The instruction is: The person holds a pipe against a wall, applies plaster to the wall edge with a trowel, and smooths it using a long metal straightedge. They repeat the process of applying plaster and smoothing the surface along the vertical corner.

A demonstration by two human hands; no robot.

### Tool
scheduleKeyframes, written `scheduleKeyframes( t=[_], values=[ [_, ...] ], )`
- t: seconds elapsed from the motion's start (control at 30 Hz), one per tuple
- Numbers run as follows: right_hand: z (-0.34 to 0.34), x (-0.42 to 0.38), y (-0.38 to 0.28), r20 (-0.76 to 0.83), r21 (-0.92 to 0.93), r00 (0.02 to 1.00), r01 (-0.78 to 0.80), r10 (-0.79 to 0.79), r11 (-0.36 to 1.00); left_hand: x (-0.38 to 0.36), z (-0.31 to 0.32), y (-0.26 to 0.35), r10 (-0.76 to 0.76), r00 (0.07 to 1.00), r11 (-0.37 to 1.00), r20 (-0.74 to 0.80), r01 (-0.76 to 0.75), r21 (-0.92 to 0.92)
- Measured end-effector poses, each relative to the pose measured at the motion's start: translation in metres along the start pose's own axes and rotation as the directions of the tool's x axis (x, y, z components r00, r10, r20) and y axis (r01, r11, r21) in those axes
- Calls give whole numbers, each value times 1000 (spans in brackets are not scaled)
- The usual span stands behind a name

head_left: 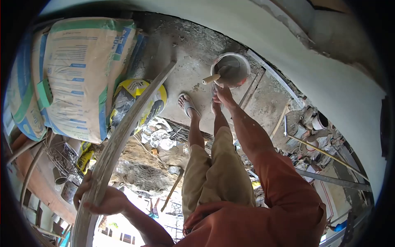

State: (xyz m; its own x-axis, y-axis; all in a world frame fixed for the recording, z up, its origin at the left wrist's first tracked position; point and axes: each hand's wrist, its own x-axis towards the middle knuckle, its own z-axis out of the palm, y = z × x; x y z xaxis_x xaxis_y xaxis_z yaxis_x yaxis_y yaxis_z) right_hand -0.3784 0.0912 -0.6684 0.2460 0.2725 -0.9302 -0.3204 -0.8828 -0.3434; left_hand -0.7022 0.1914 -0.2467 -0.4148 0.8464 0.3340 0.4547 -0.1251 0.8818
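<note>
Left hand (109, 201), at 8 o'clock, is closed round a wooden pole (103, 168) running up towards 12. Right hand (224, 95), at 1 o'clock, has fingers bent at the near side of the bucket (247, 66); a full grip cannot be confirmed. The bucket contains grey mix (233, 68); a tool handle (212, 79) projects over its rim. Recommended: firm hold, bucket level, handle kept from snagging, pole held steady. Also noted: paper sacks (74, 82) at 10 o'clock, yellow-and-black tub (159, 99) behind the pole. Judged obstructions: the sandalled foot (187, 105) close by, rubble (310, 131) at 3.
</note>
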Motion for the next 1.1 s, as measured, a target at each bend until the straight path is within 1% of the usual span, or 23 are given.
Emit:
scheduleKeyframes(
  t=[0.07, 0.13, 0.17, 0.23, 0.33, 0.37, 0.43, 0.47, 0.53, 0.57, 0.6, 0.63, 0.67, 0.7, 0.77, 0.8, 0.83, 0.87, 0.9, 0.93, 0.97, 1.0, 1.1],
  values=[
    [34, 22, -14, -85, 96, 996, -20, 28, 995, 0, 1, 0, 24, 997, 1000, -73, -25, -14],
    [53, 52, -13, -111, 369, 983, -95, 146, 924, -2, 19, 9, 72, 991, 996, -113, -64, 67],
    [57, 73, -11, -114, 384, 982, -93, 147, 919, -2, 20, 8, 89, 986, 996, -139, -85, 34],
    [64, 128, 31, -193, 350, 970, -72, 148, 934, -1, 14, 8, 123, 986, 992, -113, -124, -2],
    [57, 100, 25, -127, 312, 990, -24, 67, 950, 1, 10, 5, 76, 986, 995, -148, -84, -51],
    [60, 85, 15, -129, 321, 990, -14, 58, 947, 1, 17, 6, 92, 985, 996, -146, -94, -5],
    [66, 61, 0, -221, 266, 970, -40, 102, 963, 1, 19, 6, 92, 987, 995, -134, -95, -13],
    [67, 56, -3, -221, 272, 970, -33, 96, 962, 1, 20, 6, 80, 990, 997, -116, -81, -6],
    [72, 43, -8, -345, 147, 937, 4, 48, 989, 3, 22, 5, 90, 990, 996, -113, -90, -1],
    [71, 27, -10, -437, 176, 895, 178, -85, 968, 5, 22, 6, 95, 990, 995, -108, -94, 11],
    [71, 19, -6, -435, 189, 897, 175, -77, 966, 6, 26, 8, 104, 990, 995, -98, -103, 12],
    [67, 14, 0, -655, -20, 685, 404, -317, 914, 5, 31, 10, 103, 990, 995, -96, -103, 1],
    [62, 12, 2, -767, -277, 373, 540, -522, 794, 5, 35, 11, 101, 990, 995, -95, -103, -12],
    [52, 14, 5, -773, -269, 373, 541, -514, 797, 7, 34, 10, 111, 991, 994, -72, -111, -2],
    [33, 14, 15, -788, -381, 192, 593, -584, 709, 8, 35, 11, 113, 991, 993, -71, -115, -18],
    [32, 22, 22, -794, -376, 193, 588, -576, 716, 9, 35, 11, 108, 991, 993, -81, -111, -30],
    [33, 45, 38, -792, -171, 455, 475, -407, 863, 10, 34, 10, 132, 990, 990, -59, -135, -46],
    [32, 69, 51, -719, 21, 667, 302, -195, 953, 11, 33, 9, 129, 990, 990, -52, -132, -52],
    [34, 119, 86, -463, 192, 886, 69, 28, 979, 12, 33, 10, 131, 989, 989, -67, -135, -61],
    [32, 111, 71, -471, 200, 882, 71, 32, 977, 13, 34, 9, 135, 987, 987, -81, -141, -72],
    [32, 90, 40, -231, 461, 960, -32, 155, 887, 14, 34, 8, 162, 984, 984, -73, -166, -59],
    [34, 78, 18, 42, 661, 978, -181, 204, 729, 15, 33, 7, 165, 984, 983, -62, -169, -69],
    [47, 106, 15, -42, 753, 986, -77, 164, 653, 18, 36, 8, 165, 986, 983, -28, -166, -72]
  ],
)
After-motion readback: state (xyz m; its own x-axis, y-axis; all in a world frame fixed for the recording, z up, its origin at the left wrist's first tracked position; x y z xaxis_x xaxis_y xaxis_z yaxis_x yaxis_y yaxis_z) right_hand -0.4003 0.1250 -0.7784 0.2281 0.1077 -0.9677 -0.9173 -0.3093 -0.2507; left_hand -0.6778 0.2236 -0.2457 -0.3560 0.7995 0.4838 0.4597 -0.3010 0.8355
